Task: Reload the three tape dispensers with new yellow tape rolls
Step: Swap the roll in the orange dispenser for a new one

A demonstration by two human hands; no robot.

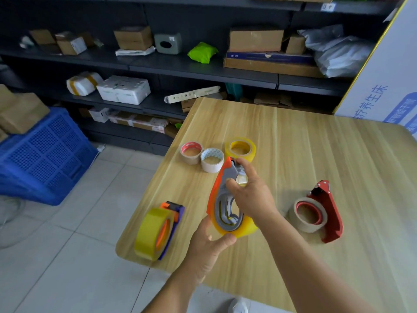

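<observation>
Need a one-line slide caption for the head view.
Both hands, left hand and right hand, hold an orange-grey dispenser carrying yellow tape above the wooden table.

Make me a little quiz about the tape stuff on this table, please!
1. True or false: the red dispenser already carries a yellow roll.
2. How many loose tape rolls stand at the far side of the table?
3. Which dispenser is held up off the table: A purple dispenser, B orange dispenser, C red one?

Key:
1. False; its roll looks beige with a red core.
2. Three: the red-core roll, the white-core roll and the yellow roll.
3. B; the left hand and right hand both hold it.
</observation>
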